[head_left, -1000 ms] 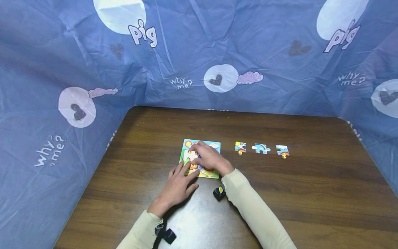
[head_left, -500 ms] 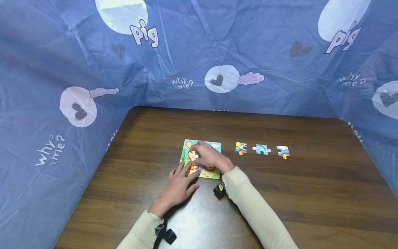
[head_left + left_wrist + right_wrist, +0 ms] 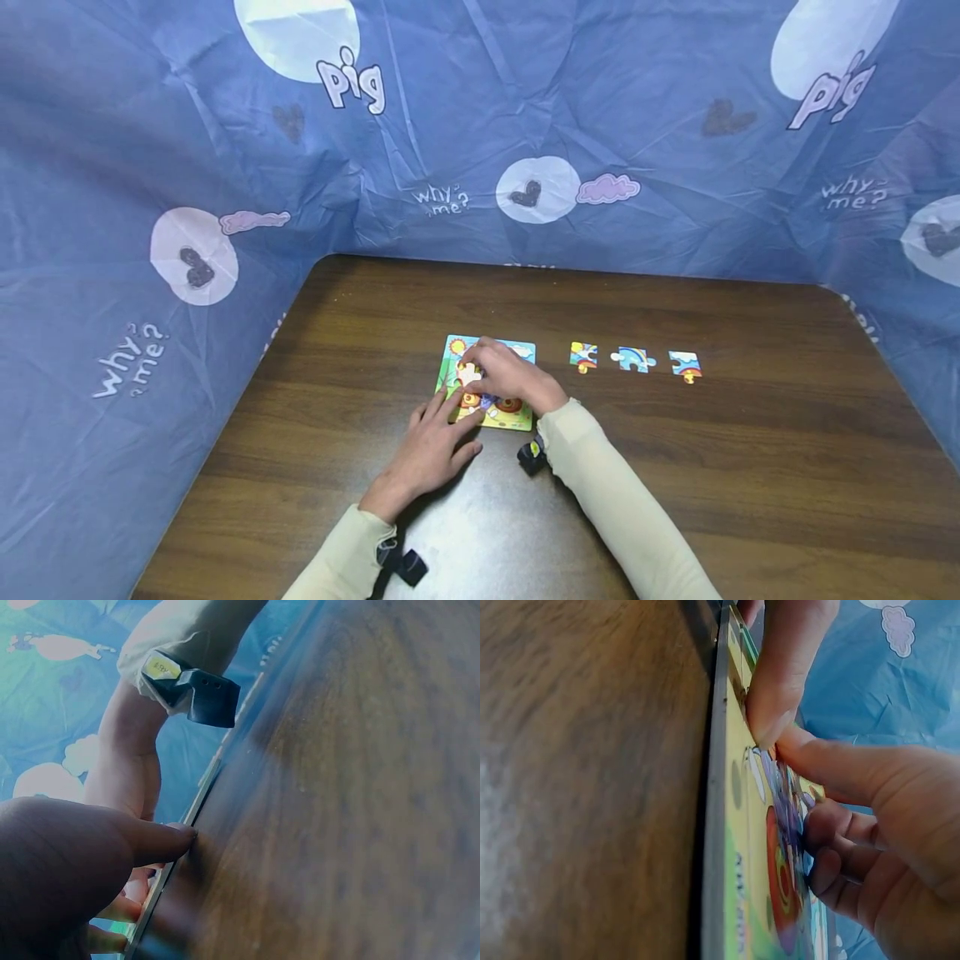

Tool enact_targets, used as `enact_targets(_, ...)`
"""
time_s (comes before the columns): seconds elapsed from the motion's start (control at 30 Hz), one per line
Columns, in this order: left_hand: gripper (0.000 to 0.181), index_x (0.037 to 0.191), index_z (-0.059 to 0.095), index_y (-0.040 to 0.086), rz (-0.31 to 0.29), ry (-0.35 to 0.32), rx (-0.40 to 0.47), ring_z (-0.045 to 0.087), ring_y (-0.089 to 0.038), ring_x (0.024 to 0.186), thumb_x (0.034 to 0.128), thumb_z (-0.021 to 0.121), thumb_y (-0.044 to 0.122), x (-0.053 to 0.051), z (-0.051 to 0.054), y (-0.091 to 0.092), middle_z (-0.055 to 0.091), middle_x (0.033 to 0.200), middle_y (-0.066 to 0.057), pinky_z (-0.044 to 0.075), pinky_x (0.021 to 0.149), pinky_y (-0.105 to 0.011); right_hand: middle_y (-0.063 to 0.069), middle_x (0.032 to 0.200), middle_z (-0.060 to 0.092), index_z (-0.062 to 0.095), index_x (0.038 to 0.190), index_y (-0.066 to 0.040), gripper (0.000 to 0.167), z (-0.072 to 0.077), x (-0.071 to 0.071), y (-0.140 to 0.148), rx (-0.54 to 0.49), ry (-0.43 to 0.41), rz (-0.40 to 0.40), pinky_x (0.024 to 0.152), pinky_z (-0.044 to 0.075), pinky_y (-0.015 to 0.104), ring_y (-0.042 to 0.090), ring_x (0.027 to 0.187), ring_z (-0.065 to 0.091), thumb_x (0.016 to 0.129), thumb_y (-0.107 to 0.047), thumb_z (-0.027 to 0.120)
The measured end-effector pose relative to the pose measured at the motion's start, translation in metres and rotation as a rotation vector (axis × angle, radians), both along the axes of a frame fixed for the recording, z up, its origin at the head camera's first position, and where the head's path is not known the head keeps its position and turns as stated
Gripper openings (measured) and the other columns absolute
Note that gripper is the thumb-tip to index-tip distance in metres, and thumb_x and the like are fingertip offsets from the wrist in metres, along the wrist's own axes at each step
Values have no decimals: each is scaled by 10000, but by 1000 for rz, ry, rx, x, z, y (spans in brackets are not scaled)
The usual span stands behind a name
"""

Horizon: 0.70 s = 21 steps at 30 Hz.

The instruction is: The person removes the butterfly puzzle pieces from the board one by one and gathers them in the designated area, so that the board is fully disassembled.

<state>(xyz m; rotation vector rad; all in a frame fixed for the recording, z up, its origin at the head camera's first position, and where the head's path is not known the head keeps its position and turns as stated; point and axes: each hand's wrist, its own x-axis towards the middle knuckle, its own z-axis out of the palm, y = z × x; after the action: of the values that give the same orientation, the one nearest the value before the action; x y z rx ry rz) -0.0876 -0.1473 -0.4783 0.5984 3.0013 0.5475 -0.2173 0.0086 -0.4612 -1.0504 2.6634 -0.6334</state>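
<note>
A colourful jigsaw board [image 3: 517,422] lies on the table before me, with a sun at its upper left. My right hand [image 3: 513,375] reaches over it and pinches a jigsaw piece [image 3: 469,373] between thumb and fingers, at the board's left middle. Glare whitens that piece, and the fingers hide part of it. My left hand [image 3: 431,454] rests with fairly straight, spread fingers on the board's lower left. In the right wrist view, a left finger [image 3: 776,697] presses on the board close to the right thumb [image 3: 832,761]. The left thumb [image 3: 169,840] lies near the table's surface.
Three loose jigsaw pieces lie in a row right of the board: one with a sun [image 3: 583,356], one with a rainbow [image 3: 633,360], one with a cloud [image 3: 686,365]. A blue printed cloth [image 3: 450,125] surrounds the brown wooden table [image 3: 750,467].
The piece under my right hand has shifted slightly in tilt, its face going from white glare to coloured and back to pale. Both hands stay nearly in place; the view drifts slightly.
</note>
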Motion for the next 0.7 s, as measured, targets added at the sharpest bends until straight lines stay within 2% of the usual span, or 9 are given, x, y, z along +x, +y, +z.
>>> enact_targets(0.2, 472, 1403, 589, 203, -4, 6, 7, 313, -488, 1475, 971, 617, 390, 0, 1, 0, 394, 1586, -190, 337, 1107, -680, 99, 1128, 665, 697, 1190, -47, 407, -5, -2, 3, -14, 9, -28, 840, 529, 341, 191, 934, 595, 839, -239, 773)
enact_targets(0.43, 480, 1410, 583, 202, -5, 0, 12, 302, -485, 1481, 969, 621, 387, 0, 2, -1, 379, 1600, -167, 330, 1108, -693, 94, 1071, 692, 728, 1093, -34, 360, -4, -1, 4, -34, 43, -25, 836, 524, 341, 193, 930, 602, 841, -281, 800)
enact_targets(0.57, 479, 1407, 585, 201, -8, 6, 14, 308, -485, 1478, 967, 624, 388, 0, 2, -1, 391, 1592, -168, 334, 1104, -694, 106, 1102, 690, 731, 1084, -43, 333, -1, 0, 3, 2, 39, -33, 799, 525, 332, 195, 934, 604, 859, -285, 775)
enact_targets(0.7, 481, 1407, 585, 200, -7, 3, 13, 307, -486, 1478, 967, 622, 390, 0, 3, -1, 396, 1586, -184, 335, 1103, -693, 83, 1033, 677, 739, 1013, -81, 255, 1, 1, 3, 62, 78, -36, 698, 506, 290, 167, 852, 588, 859, -285, 748)
